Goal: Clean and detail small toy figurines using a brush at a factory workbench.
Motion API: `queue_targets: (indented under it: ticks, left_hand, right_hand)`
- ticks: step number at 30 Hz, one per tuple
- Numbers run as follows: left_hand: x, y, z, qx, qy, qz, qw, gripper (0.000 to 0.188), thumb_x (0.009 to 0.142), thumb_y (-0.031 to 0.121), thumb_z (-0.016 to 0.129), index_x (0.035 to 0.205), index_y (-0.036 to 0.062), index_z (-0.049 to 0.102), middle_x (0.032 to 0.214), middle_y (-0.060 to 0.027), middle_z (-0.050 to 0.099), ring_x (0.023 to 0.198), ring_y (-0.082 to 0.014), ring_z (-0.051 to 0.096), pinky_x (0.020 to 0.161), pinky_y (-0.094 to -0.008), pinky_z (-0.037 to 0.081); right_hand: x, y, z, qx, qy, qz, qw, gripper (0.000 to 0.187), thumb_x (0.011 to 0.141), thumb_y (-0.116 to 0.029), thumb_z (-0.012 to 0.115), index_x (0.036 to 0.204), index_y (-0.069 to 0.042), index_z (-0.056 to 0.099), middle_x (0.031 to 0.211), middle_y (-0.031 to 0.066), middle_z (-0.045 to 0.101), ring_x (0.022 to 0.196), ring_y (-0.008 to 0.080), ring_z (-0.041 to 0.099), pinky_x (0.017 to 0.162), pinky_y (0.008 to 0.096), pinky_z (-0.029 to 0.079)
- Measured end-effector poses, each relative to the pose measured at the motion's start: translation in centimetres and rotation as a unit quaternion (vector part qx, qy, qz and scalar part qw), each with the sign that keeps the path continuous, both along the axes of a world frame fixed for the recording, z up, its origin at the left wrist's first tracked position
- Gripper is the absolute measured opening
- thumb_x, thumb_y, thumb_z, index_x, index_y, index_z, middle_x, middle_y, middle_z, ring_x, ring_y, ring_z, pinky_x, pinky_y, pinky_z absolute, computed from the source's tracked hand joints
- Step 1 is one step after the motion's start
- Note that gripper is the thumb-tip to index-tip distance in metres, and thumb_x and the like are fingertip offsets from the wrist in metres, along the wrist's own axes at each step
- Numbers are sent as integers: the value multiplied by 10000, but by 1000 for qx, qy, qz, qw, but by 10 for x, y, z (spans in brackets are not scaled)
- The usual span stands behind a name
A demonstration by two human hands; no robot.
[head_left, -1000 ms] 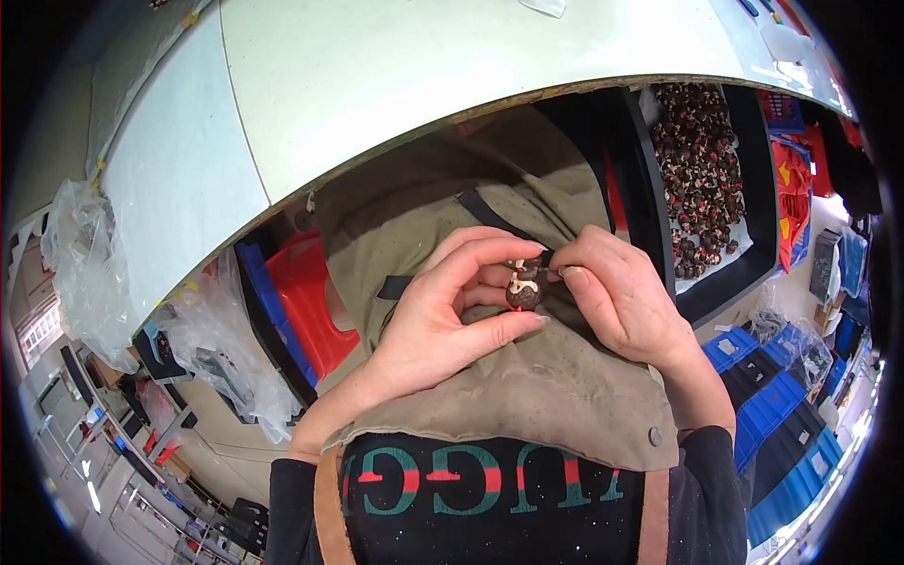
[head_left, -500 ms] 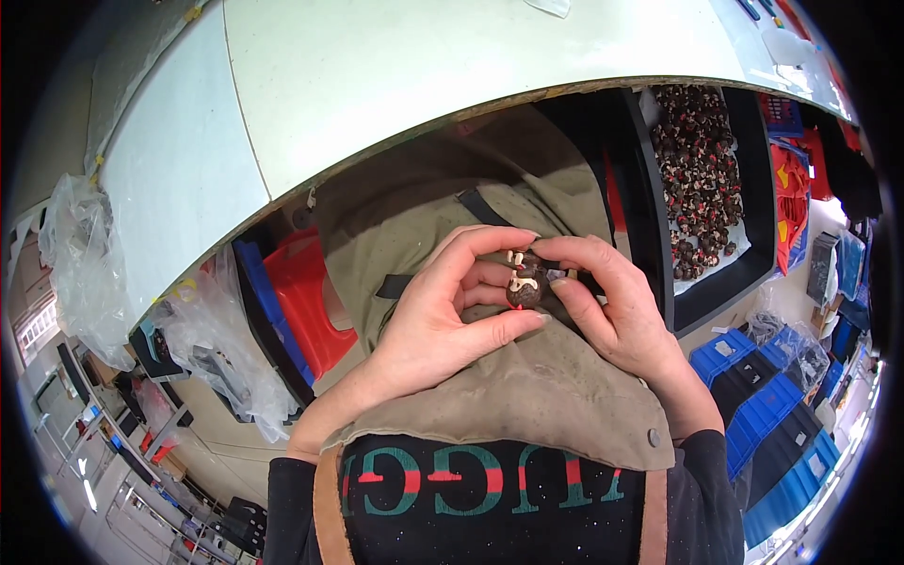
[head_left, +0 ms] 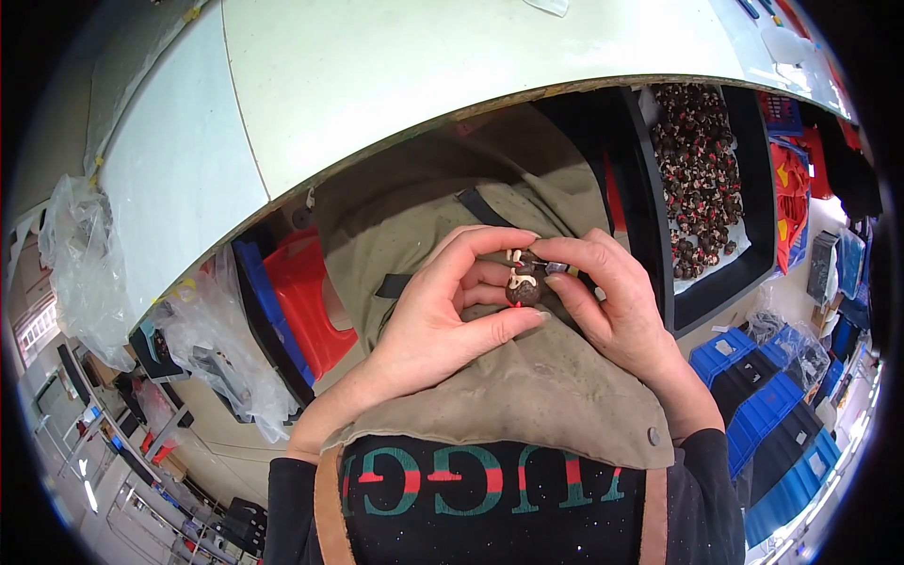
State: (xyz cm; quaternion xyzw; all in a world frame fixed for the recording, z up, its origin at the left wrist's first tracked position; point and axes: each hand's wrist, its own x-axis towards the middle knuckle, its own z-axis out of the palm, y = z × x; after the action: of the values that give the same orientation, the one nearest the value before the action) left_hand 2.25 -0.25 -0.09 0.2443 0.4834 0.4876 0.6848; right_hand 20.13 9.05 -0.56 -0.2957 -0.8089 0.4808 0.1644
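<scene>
Over my apron-covered lap, my left hand (head_left: 443,301) is closed around a small dark-brown figurine (head_left: 524,288) with cream and red details. Its thumb and curled fingers steady the figurine from the left and below. From the right, my right hand (head_left: 612,292) pinches a slim small tool (head_left: 556,268) between thumb and fingers. The thin tip of that tool meets or nearly meets the figurine's upper right side; its exact kind is mostly hidden by my fingers.
A pale worktable (head_left: 471,47) arches across the far side. To the right, a black tray (head_left: 720,297) holds many similar figurines (head_left: 697,179). Blue crates (head_left: 767,414) stand at the lower right, a red stool (head_left: 311,301) at left, near clear plastic bags (head_left: 226,339).
The tip of the tool in my right hand has shifted slightly left onto the figurine, and the figurine has turned a little. My left hand stays nearly still.
</scene>
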Motion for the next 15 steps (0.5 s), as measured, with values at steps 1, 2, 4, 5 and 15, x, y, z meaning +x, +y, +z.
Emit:
queue_targets:
  ticks: [1,2,4,5,15]
  left_hand:
    - [0,0,1,-13,-10,-1,1000,519,782,-52,697,1245,36,477,1155,-56,439,1033,-145,578,919,-287,511]
    - [0,0,1,-13,-10,0,1000,519,782,-52,697,1245,36,477,1155,-56,439,1033,-145,578,919,-287,511]
    - [0,0,2,-21,-19,3,1000,517,783,-53,695,1244,35,477,1152,-56,437,1032,-145,577,920,-286,511]
    - [0,0,3,-21,-19,3,1000,517,783,-53,695,1244,35,477,1152,-56,437,1032,-145,577,920,-286,511]
    - [-1,-1,-2,24,37,-5,999,510,773,-44,710,1230,18,492,1167,-57,430,1011,-138,579,886,-273,517]
  right_hand:
    - [0,1,0,12,-3,6,1000,310,802,40,624,1098,-46,593,830,78,592,680,205,536,602,301,433]
    - [0,1,0,25,-6,11,1000,315,800,42,625,1100,-45,591,831,80,592,678,206,535,601,301,433]
    - [0,1,-1,22,-2,10,1000,306,807,41,617,1100,-45,591,831,79,592,681,206,538,604,298,436]
    - [0,1,-1,20,1,8,1000,299,813,40,610,1099,-45,591,831,79,593,683,205,542,608,296,439]
    - [5,0,6,-103,-15,-30,994,177,968,-104,455,1058,-18,582,819,57,568,704,99,526,627,239,429]
